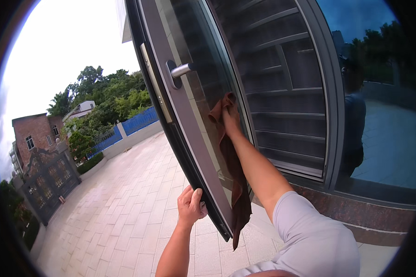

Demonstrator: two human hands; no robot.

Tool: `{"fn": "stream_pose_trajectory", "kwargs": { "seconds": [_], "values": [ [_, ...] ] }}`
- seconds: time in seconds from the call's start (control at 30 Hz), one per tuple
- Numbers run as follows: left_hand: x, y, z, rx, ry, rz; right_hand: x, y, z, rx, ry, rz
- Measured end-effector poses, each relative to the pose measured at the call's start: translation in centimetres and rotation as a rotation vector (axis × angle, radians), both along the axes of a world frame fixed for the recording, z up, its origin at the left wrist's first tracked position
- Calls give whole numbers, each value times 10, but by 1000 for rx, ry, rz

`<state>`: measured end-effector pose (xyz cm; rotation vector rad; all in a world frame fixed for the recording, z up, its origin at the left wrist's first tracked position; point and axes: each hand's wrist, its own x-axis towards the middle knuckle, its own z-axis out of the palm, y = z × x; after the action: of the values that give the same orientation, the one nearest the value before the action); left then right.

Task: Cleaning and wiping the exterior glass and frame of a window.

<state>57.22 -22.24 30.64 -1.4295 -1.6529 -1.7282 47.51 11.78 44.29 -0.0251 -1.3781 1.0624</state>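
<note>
My right hand point(231, 119) is raised against the glass pane point(194, 38) of an open grey-framed window sash, holding a brown cloth point(235, 166). The cloth is bunched at the fingers and hangs down past the sash's lower corner. At the outer edge of the sash frame point(190, 149), low down, my left hand point(190, 204) grips a small pinkish cloth point(203, 210), mostly hidden by the fingers, with the thumb by the black edge seal. A silver window handle point(182, 70) sticks out of the frame above both hands.
To the right stand a dark slatted screen point(287, 121) and a reflective blue glass pane point(391, 138), above a reddish-brown stone ledge point(353, 209). Paving tiles point(138, 194) cover the yard below. A metal gate point(50, 180), a blue fence point(138, 121) and trees lie farther left.
</note>
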Motion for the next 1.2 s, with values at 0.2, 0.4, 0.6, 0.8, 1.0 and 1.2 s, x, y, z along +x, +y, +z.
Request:
{"fn": "stream_pose_trajectory", "kwargs": {
  "seconds": [0.2,0.4,0.6,0.8,1.0,1.2],
  "values": [
    [-12,-14,-4,-62,-43,42,-38,36,84,94,-42,-237],
    [-2,-19,-6,-64,-42,180,-99,38,274,836,-189,-1657],
    [10,-44,-14,-70,-9,395,-49,-29,339,640,203,10],
    [1,-10,-11,-28,-71,269,-19,86,306,501,134,-234],
    [0,-29,-14,-89,-33,281,-19,47,280,816,481,-144],
    [4,-6,-4,-38,-11,219,-21,83,399,456,103,-210]
  ]
}}
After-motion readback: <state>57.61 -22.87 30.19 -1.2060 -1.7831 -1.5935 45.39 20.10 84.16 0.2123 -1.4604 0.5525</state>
